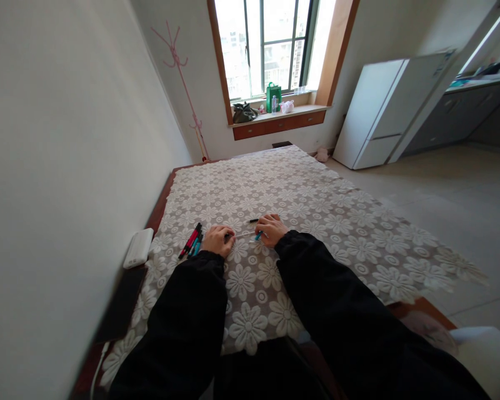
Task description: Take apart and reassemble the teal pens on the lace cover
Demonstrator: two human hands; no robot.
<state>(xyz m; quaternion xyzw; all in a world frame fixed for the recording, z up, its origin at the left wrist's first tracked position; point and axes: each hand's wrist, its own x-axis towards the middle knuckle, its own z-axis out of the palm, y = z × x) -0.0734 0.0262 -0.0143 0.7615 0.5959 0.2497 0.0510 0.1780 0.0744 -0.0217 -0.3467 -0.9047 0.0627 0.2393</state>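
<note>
Left hand (218, 240) & right hand (270, 229) both pinch a thin white pen (242, 235) w/ teal tip, flat on lacy floral cloth (316, 211). Slim black cap (253, 220) lies just beyond; red, black, teal pens (191, 240) bundled left. Smooth white rounded box (138, 248) near the wall.

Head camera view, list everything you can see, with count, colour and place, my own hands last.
Lace floral tablecloth: one, white, covering the long table.
Bundle of pens: several, red, black and teal, lying left of the left hand.
Thin teal-tipped pen: one, white and teal, between the two hands.
Small black pen cap: one, black, on the cloth just beyond the hands.
Rectangular white power bank: one, white, at the table's left edge.
Flat black phone: one, black, nearer along that edge.
Green bag: one, green, on the window sill.
White fridge: one, white, right of the window.
Pink coat stand: one, pink, far left corner.
Left hand: black sleeve, gripping the pen.
Right hand: black sleeve, gripping the pen's teal end.
</note>
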